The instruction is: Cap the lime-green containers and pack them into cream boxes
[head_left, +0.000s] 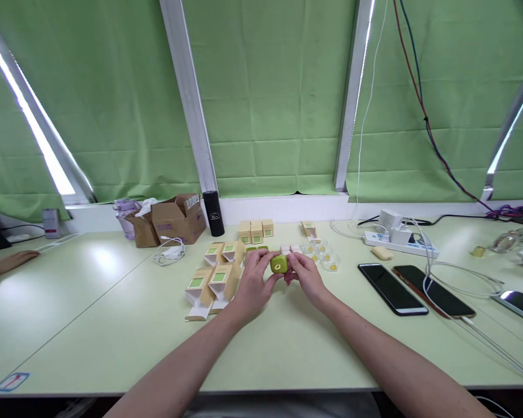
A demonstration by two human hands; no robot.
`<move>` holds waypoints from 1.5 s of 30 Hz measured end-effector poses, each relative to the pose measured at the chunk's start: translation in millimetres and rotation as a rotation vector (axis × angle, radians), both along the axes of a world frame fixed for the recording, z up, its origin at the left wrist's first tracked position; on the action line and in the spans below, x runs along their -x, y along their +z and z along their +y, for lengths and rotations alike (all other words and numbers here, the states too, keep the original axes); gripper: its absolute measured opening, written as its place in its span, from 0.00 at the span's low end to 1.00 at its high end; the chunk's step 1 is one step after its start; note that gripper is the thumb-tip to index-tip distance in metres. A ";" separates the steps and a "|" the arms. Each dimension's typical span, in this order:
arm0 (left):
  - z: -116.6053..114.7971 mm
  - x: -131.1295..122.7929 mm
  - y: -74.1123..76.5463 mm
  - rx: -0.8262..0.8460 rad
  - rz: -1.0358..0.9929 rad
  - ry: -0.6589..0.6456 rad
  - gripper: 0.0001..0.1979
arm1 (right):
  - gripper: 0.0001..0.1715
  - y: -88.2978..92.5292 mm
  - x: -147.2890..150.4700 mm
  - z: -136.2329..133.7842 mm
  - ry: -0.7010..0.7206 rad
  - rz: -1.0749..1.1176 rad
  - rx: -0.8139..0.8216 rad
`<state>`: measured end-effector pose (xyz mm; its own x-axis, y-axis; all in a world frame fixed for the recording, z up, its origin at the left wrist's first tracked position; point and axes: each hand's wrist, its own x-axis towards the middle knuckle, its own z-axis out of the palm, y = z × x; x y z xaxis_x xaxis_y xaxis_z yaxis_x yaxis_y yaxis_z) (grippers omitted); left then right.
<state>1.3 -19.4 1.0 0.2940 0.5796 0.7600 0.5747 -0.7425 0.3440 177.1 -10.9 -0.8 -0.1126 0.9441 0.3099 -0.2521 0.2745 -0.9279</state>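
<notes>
Both my hands meet at the middle of the pale green table (pixel 113 302), holding a small green rounded cube (pixel 279 264) between them. My left hand (pixel 255 281) grips its left side with curled fingers. My right hand (pixel 305 276) pinches its right side. Just left of my hands lie several small tan cartons with open flaps (pixel 215 278). Behind them stand three closed tan cartons (pixel 256 230). Small clear plastic cases with yellow pieces (pixel 325 255) lie to the right of the cube.
An open brown cardboard box (pixel 176 219) and a black cylinder (pixel 213 213) stand at the back. Two dark phones (pixel 412 287), a third phone (pixel 520 305), a white power strip (pixel 398 239) and cables lie right. Another person's hand (pixel 4 264) rests far left.
</notes>
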 end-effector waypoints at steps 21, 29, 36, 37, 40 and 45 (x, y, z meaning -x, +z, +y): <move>8.3 -3.3 7.3 0.380 -0.417 -0.023 0.16 | 0.12 18.0 -26.9 -0.8 -0.501 -0.906 -0.313; 11.1 0.6 11.4 0.567 -0.572 -0.091 0.27 | 0.06 29.8 -69.9 13.6 -0.724 -1.532 -0.250; 17.3 2.8 3.9 0.716 -0.784 -0.172 0.29 | 0.15 31.5 -89.3 19.4 -0.775 -1.607 -0.122; 17.9 2.8 3.5 0.724 -0.807 -0.185 0.29 | 0.17 31.0 -90.4 20.3 -0.781 -1.607 -0.104; 18.3 2.7 4.0 0.743 -0.857 -0.215 0.28 | 0.19 29.5 -92.3 22.6 -0.777 -1.627 -0.055; 17.3 1.8 6.0 0.758 -0.892 -0.230 0.28 | 0.21 30.2 -93.0 23.9 -0.736 -1.690 0.034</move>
